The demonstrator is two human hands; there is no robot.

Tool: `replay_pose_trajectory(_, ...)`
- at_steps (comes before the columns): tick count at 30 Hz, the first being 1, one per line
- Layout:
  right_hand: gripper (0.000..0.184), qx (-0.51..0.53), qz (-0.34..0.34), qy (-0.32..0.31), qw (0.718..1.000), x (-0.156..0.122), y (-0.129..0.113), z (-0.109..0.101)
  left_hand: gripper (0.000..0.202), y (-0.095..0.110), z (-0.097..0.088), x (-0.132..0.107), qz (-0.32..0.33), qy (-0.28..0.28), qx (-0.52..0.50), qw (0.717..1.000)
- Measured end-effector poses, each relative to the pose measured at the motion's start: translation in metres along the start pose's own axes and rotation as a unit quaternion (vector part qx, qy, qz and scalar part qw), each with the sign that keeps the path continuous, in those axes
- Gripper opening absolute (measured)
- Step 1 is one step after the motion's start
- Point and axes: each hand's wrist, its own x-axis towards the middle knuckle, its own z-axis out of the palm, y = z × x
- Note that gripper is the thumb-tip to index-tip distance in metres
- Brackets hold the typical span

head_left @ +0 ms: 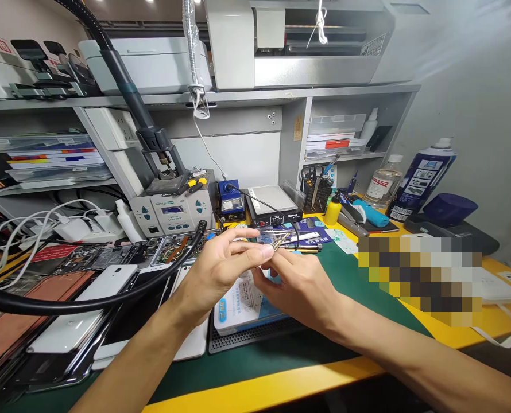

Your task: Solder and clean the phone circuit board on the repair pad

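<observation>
My left hand (233,255) and my right hand (296,281) meet in front of me, fingertips touching. Between the left thumb and the right fingers is a small shiny metal piece (280,241), too small to name exactly. Both hands are closed around it, the right with its fingers curled under. Below them lies a white and blue box (233,318) with printed labels, partly hidden by my hands. That box rests on a black perforated mat (255,338) on the green work mat (324,344).
Several phones, one with a white back (87,310), cover the left side. A black flexible hose (109,307) arches over them. Behind stand a rework station (173,212) and a small heating plate (275,206). A yellow bottle (333,211) and spray can (423,178) stand right.
</observation>
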Motion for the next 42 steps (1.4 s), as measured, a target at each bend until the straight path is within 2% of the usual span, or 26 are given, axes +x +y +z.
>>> replay_pose_trajectory(9, 0.014, -0.012, -0.015, -0.007, 1.0, 0.0023, -0.0015, -0.0034, 0.064, -0.001, -0.0001, -0.0004, 0.003, 0.002, 0.002, 1.0)
replay_pose_trajectory(42, 0.016, 0.004, -0.011, -0.004, 1.0, 0.0018, -0.0042, -0.0005, 0.061, -0.0012, 0.0007, -0.0005, 0.005, 0.004, 0.003, 1.0)
